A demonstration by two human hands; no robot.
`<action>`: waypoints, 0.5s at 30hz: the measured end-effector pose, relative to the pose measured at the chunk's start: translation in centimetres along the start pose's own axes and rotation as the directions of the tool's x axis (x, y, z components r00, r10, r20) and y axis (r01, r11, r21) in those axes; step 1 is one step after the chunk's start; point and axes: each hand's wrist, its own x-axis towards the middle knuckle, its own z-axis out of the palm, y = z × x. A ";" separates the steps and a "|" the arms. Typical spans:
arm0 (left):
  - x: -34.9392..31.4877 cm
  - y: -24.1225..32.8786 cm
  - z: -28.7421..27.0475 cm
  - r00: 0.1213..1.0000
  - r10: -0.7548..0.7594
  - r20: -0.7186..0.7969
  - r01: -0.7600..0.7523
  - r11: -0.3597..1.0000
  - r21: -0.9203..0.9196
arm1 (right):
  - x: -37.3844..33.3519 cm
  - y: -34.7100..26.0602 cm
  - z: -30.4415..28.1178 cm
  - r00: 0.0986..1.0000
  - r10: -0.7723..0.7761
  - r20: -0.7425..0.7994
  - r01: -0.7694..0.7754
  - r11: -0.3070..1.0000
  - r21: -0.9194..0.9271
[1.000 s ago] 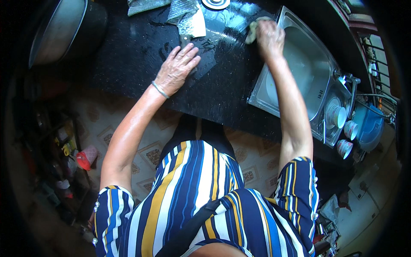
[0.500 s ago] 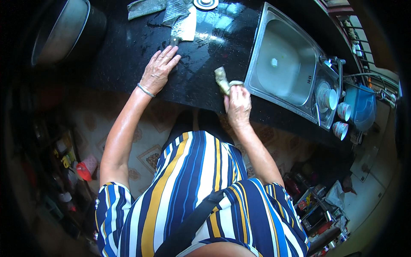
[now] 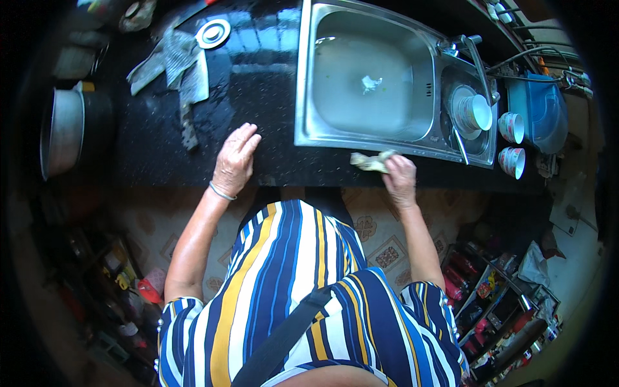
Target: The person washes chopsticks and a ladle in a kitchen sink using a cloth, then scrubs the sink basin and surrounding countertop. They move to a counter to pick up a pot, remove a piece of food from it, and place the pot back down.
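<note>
My right hand (image 3: 401, 179) grips a pale, crumpled cloth (image 3: 371, 161) at the counter's front edge, just in front of the sink (image 3: 300, 109). Fingers stretched out, my left hand (image 3: 235, 161) is open over the black counter (image 3: 271, 164), left of the sink, holding nothing. Farther left lies a cleaver (image 3: 195, 82) with its worn handle toward me. A grey cloth (image 3: 169, 57) is beside the blade, and a round white dish with a dark ring (image 3: 213, 33) sits behind it.
A large metal pot (image 3: 63, 132) stands at the left end. White bowls and plates (image 3: 476, 111) fill the small side basin, near the tap (image 3: 465, 44). Two patterned cups (image 3: 511, 161) and a blue plastic tub (image 3: 545, 119) are at the right. Crowded shelves (image 3: 496, 303) stand lower right.
My right hand has moved the pale cloth rightward along the counter edge to the front of the sink. My left hand is now farther from the cleaver. The whole view has shifted right.
</note>
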 end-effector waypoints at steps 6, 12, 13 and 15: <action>7.4 7.5 5.6 1.000 -0.026 -0.012 0.025 0.995 -0.094 | 4.7 9.2 -2.1 0.949 0.242 -0.200 -0.227 0.969 0.093; 13.8 8.8 9.7 0.999 -0.047 -0.004 0.048 0.998 0.048 | 13.7 16.5 10.6 0.886 0.154 0.437 -0.064 0.975 -0.214; 14.8 8.1 9.7 0.999 -0.032 0.005 0.031 0.993 0.117 | 12.7 18.7 14.5 0.828 0.128 0.546 -0.003 0.974 -0.225; 16.2 6.0 9.3 0.997 -0.069 -0.045 0.077 0.977 0.198 | 12.8 18.6 18.1 0.677 0.039 0.735 0.142 0.973 -0.182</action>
